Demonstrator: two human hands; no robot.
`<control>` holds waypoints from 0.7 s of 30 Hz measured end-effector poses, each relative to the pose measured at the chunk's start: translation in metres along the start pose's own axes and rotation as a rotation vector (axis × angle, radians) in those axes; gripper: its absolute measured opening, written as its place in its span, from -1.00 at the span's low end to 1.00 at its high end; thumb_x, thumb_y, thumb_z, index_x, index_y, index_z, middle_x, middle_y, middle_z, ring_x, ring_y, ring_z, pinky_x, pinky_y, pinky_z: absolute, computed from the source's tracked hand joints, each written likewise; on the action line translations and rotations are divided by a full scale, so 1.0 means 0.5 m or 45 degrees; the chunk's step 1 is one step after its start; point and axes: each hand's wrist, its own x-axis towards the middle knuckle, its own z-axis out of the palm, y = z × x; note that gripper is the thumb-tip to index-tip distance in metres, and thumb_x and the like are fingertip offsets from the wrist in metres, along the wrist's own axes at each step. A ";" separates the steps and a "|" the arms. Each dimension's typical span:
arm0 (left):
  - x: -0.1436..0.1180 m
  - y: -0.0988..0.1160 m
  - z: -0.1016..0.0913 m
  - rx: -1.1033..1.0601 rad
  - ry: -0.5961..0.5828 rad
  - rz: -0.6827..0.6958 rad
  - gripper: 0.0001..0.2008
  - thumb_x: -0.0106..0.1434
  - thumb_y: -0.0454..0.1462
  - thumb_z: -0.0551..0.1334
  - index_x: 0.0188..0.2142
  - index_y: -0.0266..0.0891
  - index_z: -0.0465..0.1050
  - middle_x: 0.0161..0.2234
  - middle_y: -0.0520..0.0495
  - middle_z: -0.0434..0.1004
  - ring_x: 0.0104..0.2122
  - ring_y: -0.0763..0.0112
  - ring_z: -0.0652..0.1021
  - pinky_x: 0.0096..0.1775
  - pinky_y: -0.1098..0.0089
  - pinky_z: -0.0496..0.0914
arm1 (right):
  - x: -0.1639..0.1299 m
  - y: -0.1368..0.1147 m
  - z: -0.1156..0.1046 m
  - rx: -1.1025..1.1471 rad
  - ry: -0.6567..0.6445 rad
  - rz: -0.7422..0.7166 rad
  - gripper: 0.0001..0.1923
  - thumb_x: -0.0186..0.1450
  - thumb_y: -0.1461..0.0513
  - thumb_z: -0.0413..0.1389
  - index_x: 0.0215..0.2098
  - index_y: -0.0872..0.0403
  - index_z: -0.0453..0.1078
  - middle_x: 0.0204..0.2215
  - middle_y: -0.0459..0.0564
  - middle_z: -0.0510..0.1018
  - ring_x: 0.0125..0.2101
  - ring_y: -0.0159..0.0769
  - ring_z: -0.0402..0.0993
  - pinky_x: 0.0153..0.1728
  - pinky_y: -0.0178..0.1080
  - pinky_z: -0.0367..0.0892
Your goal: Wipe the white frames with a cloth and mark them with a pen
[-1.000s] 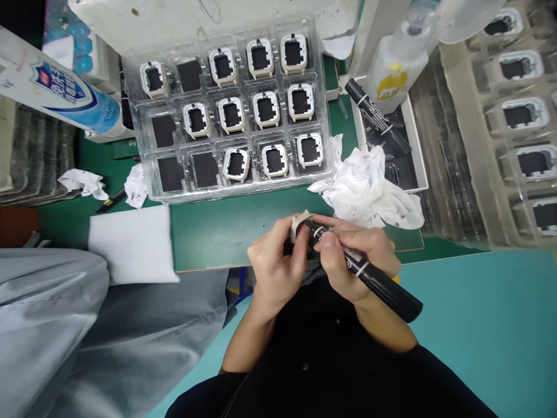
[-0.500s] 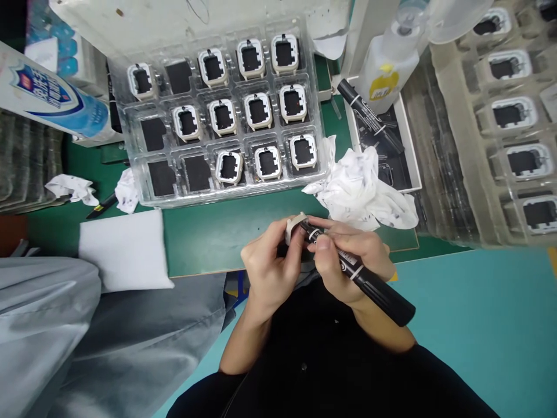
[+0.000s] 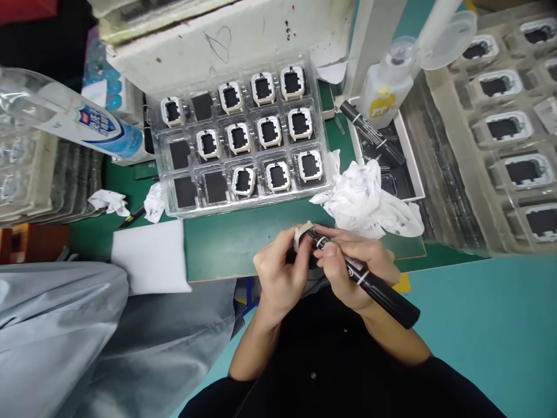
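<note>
Left hand (image 3: 281, 276) is pinching a small beige frame (image 3: 303, 233) between thumb and fingertips, held up just over the near edge of the green mat (image 3: 226, 244). The frame sits at the top of the grip, poking out above the fingers, tilted; lower part hidden by the hand. Right hand (image 3: 354, 267) is wrapped round a black marker (image 3: 369, 283), fingers pressed tight on the barrel near the tip end. Marker slants down-right, tail sticking out past the wrist. Tip meets the frame's right side, touching as far as I can tell; exact contact spot too small to see. Both hands close together, knuckles nearly meeting, in front of the torso.

Behind them: clear tray (image 3: 248, 139) w/ rows of pockets, most holding similar frames, several left-side pockets w/ only black squares. Crumpled wipe (image 3: 369, 200) just right of the tray, near the right hand. White pad (image 3: 150, 255) on the mat to the left. Second marker (image 3: 369, 132) lies in a white box far right, beside a bottle (image 3: 383, 87).
</note>
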 end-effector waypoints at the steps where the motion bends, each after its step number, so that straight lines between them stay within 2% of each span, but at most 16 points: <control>1: -0.001 -0.001 0.000 -0.009 0.004 -0.007 -0.85 0.54 -0.21 0.37 -0.04 -0.19 0.73 -0.32 -0.03 0.75 -0.45 0.46 0.63 -0.29 0.49 0.56 | 0.001 0.000 -0.001 -0.001 -0.021 0.008 -0.77 0.33 0.40 0.31 -0.21 -0.06 0.51 -0.41 -0.16 0.80 -0.28 -0.04 0.88 -0.18 -0.08 0.87; 6: -0.001 -0.005 0.000 -0.026 -0.014 0.005 -0.85 0.54 -0.25 0.37 0.01 -0.18 0.72 -0.25 -0.05 0.78 -0.40 0.44 0.67 -0.26 0.48 0.57 | 0.008 -0.004 -0.012 0.006 -0.070 0.001 -0.80 0.34 0.39 0.34 -0.23 -0.05 0.54 -0.41 -0.15 0.80 -0.30 -0.07 0.87 -0.20 -0.11 0.86; 11: 0.000 -0.006 0.000 -0.046 -0.041 0.014 -0.86 0.54 -0.25 0.37 0.00 -0.17 0.71 -0.27 -0.04 0.77 -0.40 0.43 0.67 -0.26 0.47 0.57 | 0.008 -0.008 -0.021 -0.066 -0.211 0.160 -0.82 0.39 0.37 0.32 -0.32 -0.03 0.60 -0.44 -0.10 0.79 -0.21 -0.02 0.88 -0.17 -0.12 0.85; 16: 0.002 -0.006 0.002 -0.072 -0.013 -0.017 -0.87 0.53 -0.25 0.37 -0.03 -0.20 0.72 -0.27 -0.05 0.78 -0.42 0.45 0.65 -0.29 0.48 0.55 | -0.005 0.006 -0.010 -0.004 -0.039 0.103 -0.88 0.39 0.30 0.36 -0.24 -0.03 0.54 -0.35 -0.10 0.83 -0.28 -0.07 0.88 -0.29 -0.16 0.83; 18: 0.007 -0.003 0.000 -0.118 -0.025 -0.068 -0.87 0.53 -0.24 0.37 -0.03 -0.19 0.72 -0.27 -0.04 0.78 -0.42 0.45 0.66 -0.30 0.50 0.55 | -0.009 0.011 -0.009 0.009 -0.055 0.107 -0.89 0.40 0.28 0.36 -0.23 -0.03 0.54 -0.33 -0.09 0.84 -0.27 -0.07 0.88 -0.29 -0.15 0.83; 21: 0.015 0.004 -0.004 -0.310 -0.093 -0.239 -0.86 0.52 -0.20 0.40 -0.05 -0.20 0.72 -0.32 0.00 0.76 -0.45 0.46 0.68 -0.34 0.52 0.58 | -0.014 0.014 -0.013 0.096 -0.082 0.189 -0.87 0.42 0.29 0.34 -0.28 -0.02 0.53 -0.35 -0.08 0.83 -0.19 -0.02 0.88 -0.20 -0.10 0.84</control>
